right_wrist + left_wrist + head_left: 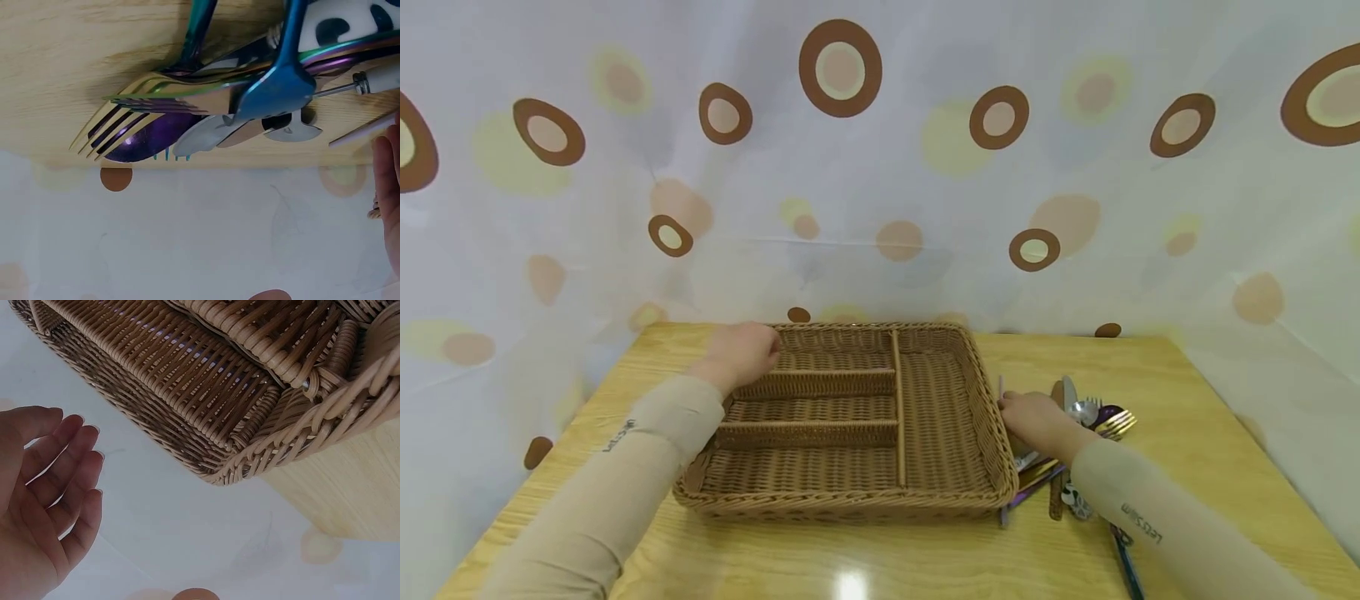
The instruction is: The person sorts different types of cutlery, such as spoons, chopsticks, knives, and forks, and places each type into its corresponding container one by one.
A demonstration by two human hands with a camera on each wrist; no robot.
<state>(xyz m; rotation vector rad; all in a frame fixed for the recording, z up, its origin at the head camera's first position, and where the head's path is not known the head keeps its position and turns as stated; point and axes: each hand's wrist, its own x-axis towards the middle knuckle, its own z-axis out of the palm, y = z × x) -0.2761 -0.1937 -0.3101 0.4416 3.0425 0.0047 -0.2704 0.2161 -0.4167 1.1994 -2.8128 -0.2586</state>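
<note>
A brown wicker cutlery basket (953, 417) with several compartments lies on the table. Over its back left part is my left hand (743, 350); in the left wrist view the fingers (81, 469) are loosely bent, holding nothing, apart from the rim. Just beyond the basket's right side, my right hand (1037, 421) reaches down beside a heap of cutlery. Its fingertips are at a thin pale purple stick (362, 130); whether they pinch it is hidden. The heap includes a gold fork (1117, 423), a purple spoon (147, 139) and a blue-handled piece (275, 90).
The wooden table (760, 558) reaches back to a white curtain (880, 158) with brown and yellow circles. Wicker dividers (820, 425) split the basket's left side. A dark blue handle (1126, 562) points toward the front edge, next to the right sleeve.
</note>
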